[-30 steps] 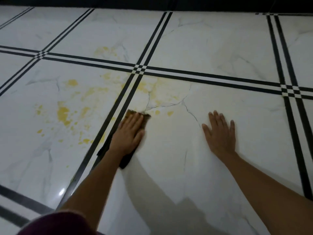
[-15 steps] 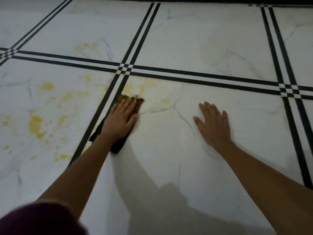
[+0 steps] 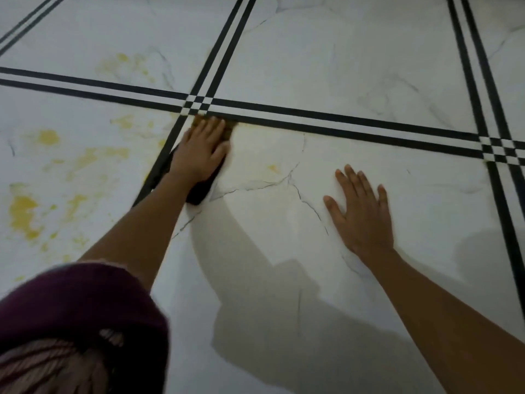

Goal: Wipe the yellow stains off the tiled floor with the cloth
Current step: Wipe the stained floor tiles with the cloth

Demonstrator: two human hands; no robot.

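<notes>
Pressure matters here: the left grip (image 3: 200, 150) lies flat, fingers straight and close together, pressing the dark cloth (image 3: 202, 191) onto the tiled floor (image 3: 369, 81) just below the crossing of black stripes (image 3: 197, 105). The right grip (image 3: 360, 211), fingers spread, rests flat on the same tile as a prop. A small yellow fleck (image 3: 273, 167) lies between the two. The heavy yellow stains (image 3: 24, 211) sit on the tile toward the floor's left edge. Short overlapping strokes with a clean cloth face, worked leftwards, would probably lift rather than smear.
</notes>
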